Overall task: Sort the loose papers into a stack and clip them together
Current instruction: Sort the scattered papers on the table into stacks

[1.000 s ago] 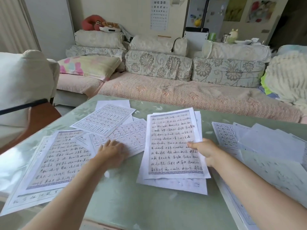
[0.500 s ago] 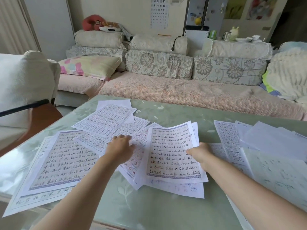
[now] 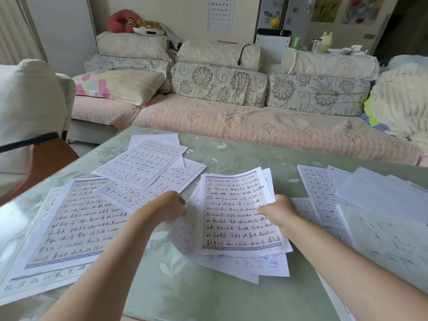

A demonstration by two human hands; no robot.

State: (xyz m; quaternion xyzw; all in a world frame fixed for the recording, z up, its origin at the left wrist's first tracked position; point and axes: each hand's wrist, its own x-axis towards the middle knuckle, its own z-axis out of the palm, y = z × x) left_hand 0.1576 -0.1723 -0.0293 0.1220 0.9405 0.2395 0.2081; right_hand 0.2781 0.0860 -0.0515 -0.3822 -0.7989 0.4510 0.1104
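Another sheet (image 3: 181,230) has slid into the stack (image 3: 238,212)
left hand (image 3: 171,207) grip pinches it in at 9 o'clock; right hand (image 3: 278,208) grip pinches stack's 3 o'clock edge.

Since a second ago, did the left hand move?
Yes. The left hand slid right, away from the big handwritten sheet toward the middle pile.

The tabletop (image 3: 231,158) is pale green with a white leaf pattern. The handwritten sheet (image 3: 238,212) is white, with dark script inside a blue-violet border. The curled sheet (image 3: 183,230) shows faint red marks, and the grid sheets (image 3: 143,161) carry blue-violet squares. The sofa seat (image 3: 231,121) is pink with a fret pattern, the back cushions (image 3: 220,82) cream with grey-brown flowers, the pillow (image 3: 115,84) yellow and pink.
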